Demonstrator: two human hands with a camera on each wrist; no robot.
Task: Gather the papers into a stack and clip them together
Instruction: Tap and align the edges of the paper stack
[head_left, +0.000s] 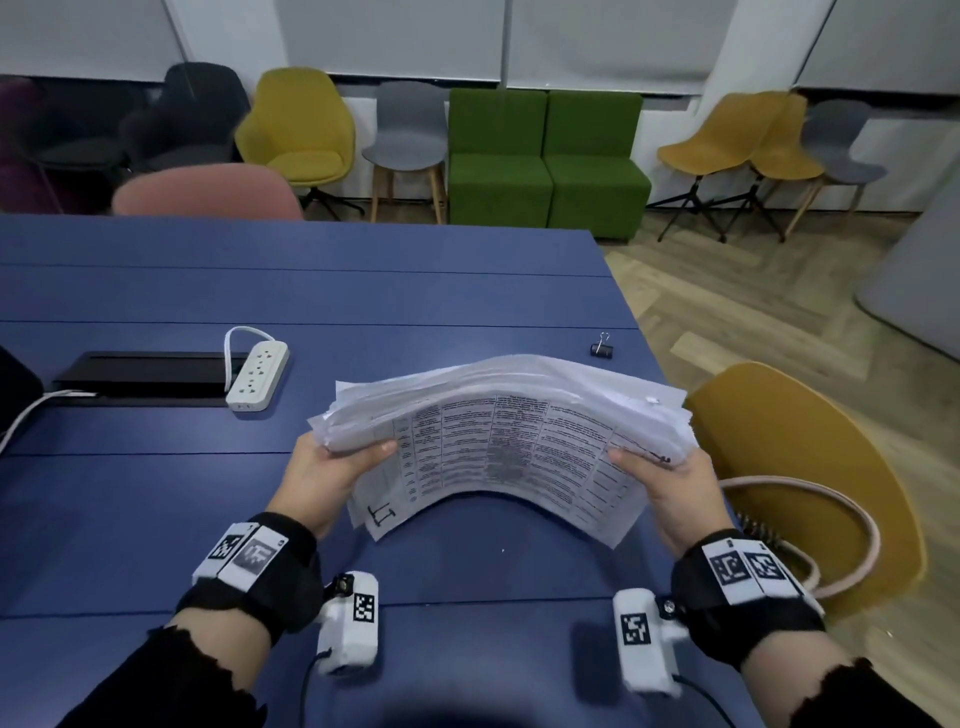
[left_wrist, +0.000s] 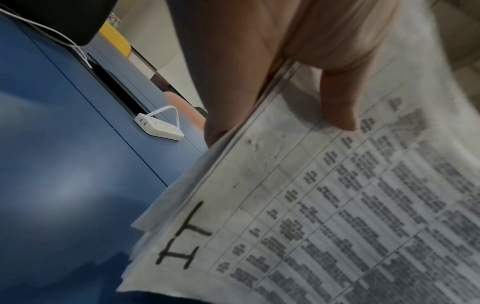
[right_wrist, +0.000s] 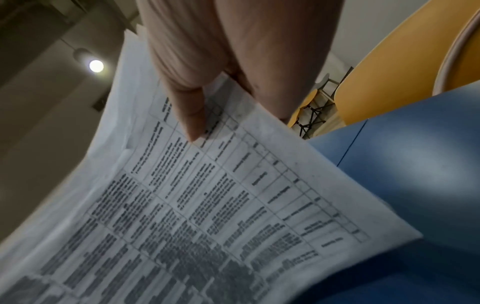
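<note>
A thick stack of printed papers (head_left: 498, 441) is held up above the blue table (head_left: 156, 493), bowed upward in the middle, with a table of text facing me. My left hand (head_left: 332, 467) grips its left edge, thumb on the printed face. My right hand (head_left: 670, 478) grips the right edge the same way. The left wrist view shows the thumb (left_wrist: 337, 102) pressing the papers (left_wrist: 311, 216) near a hand-drawn mark. The right wrist view shows the thumb (right_wrist: 189, 107) on the papers (right_wrist: 207, 195). A black binder clip (head_left: 602, 347) lies on the table beyond the stack, to the right.
A white power strip (head_left: 258, 375) with its cord lies at the left beside a black cable slot (head_left: 140, 371). A yellow chair (head_left: 810, 483) stands close to the table's right edge. More chairs and a green sofa (head_left: 545, 156) line the far wall.
</note>
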